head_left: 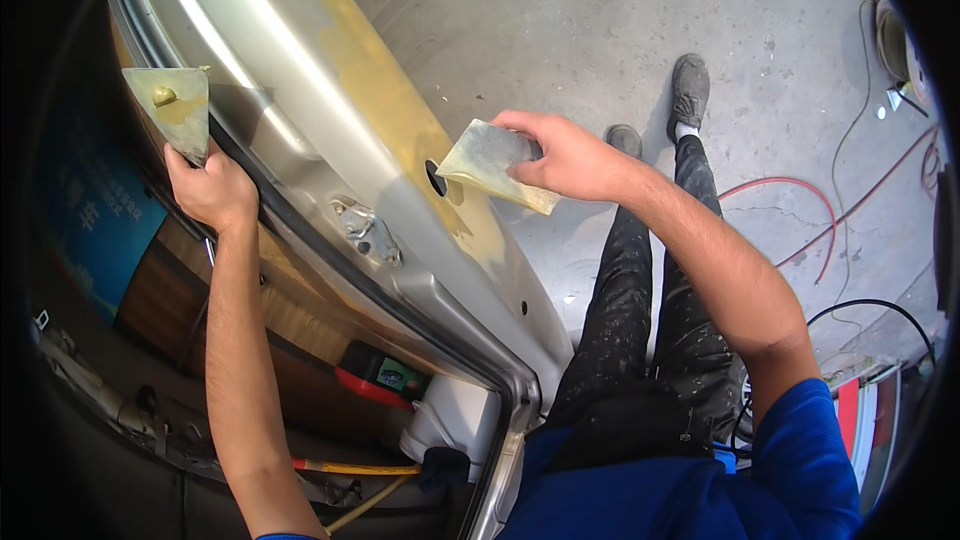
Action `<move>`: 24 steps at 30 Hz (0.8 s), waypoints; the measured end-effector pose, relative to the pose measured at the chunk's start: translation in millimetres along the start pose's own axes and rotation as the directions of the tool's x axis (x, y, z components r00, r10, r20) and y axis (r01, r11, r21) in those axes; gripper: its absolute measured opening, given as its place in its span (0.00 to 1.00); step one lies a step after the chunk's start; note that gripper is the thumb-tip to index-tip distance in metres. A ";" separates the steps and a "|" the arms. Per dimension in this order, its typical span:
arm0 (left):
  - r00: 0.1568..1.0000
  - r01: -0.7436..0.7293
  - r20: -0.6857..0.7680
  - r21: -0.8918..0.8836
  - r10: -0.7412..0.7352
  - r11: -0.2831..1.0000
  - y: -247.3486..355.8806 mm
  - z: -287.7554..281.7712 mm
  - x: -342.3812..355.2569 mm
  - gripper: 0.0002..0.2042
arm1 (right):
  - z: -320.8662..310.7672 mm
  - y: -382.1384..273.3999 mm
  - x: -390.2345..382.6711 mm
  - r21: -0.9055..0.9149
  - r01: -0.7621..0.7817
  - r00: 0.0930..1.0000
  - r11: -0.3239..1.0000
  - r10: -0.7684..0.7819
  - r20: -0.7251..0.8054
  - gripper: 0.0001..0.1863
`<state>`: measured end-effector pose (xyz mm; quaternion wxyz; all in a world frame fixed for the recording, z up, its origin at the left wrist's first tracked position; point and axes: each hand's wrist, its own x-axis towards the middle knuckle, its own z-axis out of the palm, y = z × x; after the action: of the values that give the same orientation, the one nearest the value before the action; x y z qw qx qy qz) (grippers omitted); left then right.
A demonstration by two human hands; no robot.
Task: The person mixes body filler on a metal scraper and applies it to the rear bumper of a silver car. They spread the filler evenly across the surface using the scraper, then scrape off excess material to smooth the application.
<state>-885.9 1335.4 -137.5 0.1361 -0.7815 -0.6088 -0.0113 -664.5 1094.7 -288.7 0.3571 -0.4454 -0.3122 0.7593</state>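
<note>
From where I stood, the filling of the silver car panel (310, 60) looked well under way but not finished. A yellowish filler coat (385, 105) already lay in a long band down its outer edge, smooth and thin toward the far end, and ragged below the dark oval hole (436, 178), where its border broke into tongues. Past that, the near end was bare metal around a small round hole (524, 308). The person's right hand (570, 155) pinched a flexible spreader (485, 152) between thumb and fingers, its yellow-smeared sheet bowed, one corner right by the oval hole; I could not tell whether it touched the panel. The left hand's (215, 190) grip was closed round the handle of a triangular knife (191, 86), held up beyond the panel's inner edge; a small filler lump (164, 96) sat on its blade, so I judged there was some to spread yet, with smoothing to follow. The panel's inner side was uncoated and carried a metal latch (365, 230) beside the black rubber seal (335, 260). Inside the car stood a red-and-black box (375, 377) and a white container (458, 420). Outside, a red hose (832, 220) snaked over the scuffed concrete floor (560, 10).
</note>
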 end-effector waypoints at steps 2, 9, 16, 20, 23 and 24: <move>1.000 -0.014 -0.016 -0.003 0.014 1.000 1.7 -0.1 -0.7 0.11 | -1.2 3.4 8.3 0.092 -0.012 0.999 0.996 0.007 0.054 0.26; 1.000 -0.015 -0.015 -0.014 0.014 1.000 2.1 -0.9 -0.7 0.11 | -1.0 9.6 10.6 0.057 -0.040 0.995 0.998 0.034 0.096 0.32; 1.000 -0.011 -0.029 -0.024 0.010 1.000 0.1 0.1 -0.8 0.12 | -3.9 13.6 9.1 0.196 -0.206 0.952 0.959 0.149 0.269 0.33; 1.000 -0.014 -0.023 -0.017 0.014 1.000 -0.2 -0.3 -0.3 0.12 | 2.5 17.4 8.1 0.235 -0.279 0.936 0.931 0.209 0.284 0.31; 1.000 -0.010 -0.018 -0.018 0.010 1.000 -1.3 -0.2 0.0 0.12 | 6.5 15.0 6.8 0.331 -0.381 0.909 0.863 0.284 0.306 0.28; 1.000 -0.008 -0.014 -0.022 0.008 1.000 -1.7 -0.3 -0.1 0.12 | 8.0 14.9 6.9 0.329 -0.394 0.903 0.858 0.293 0.314 0.26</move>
<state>-887.5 1335.6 -136.9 0.1320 -0.7853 -0.6044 -0.0228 -678.0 1090.9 -300.4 0.2522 -0.3148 -0.1149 0.9078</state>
